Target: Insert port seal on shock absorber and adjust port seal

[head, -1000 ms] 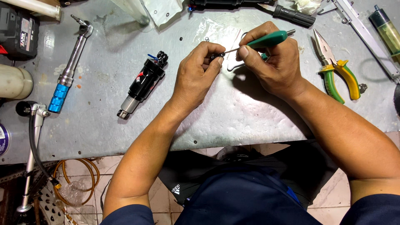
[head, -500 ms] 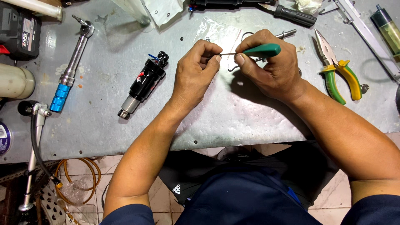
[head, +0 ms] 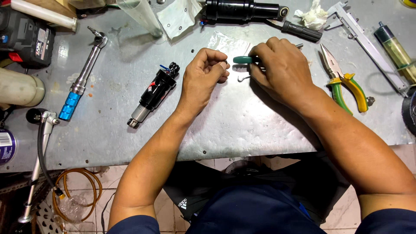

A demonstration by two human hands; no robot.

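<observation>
Since half a second ago the green-handled pick tool [head: 243, 59] has swung round: its handle now points left towards the left hand [head: 204, 74], where before it pointed right, and both hands sit lower on the grey metal surface [head: 242, 125]. The work seems to be shifting from probing to regripping. The right hand [head: 281, 71] lies palm-down, fingers wrapped round the tool. The left hand is curled into a loose fist, thumb against forefinger; whether it pinches something small, I cannot tell. A small hooked wire piece [head: 243, 78] lies between them.
</observation>
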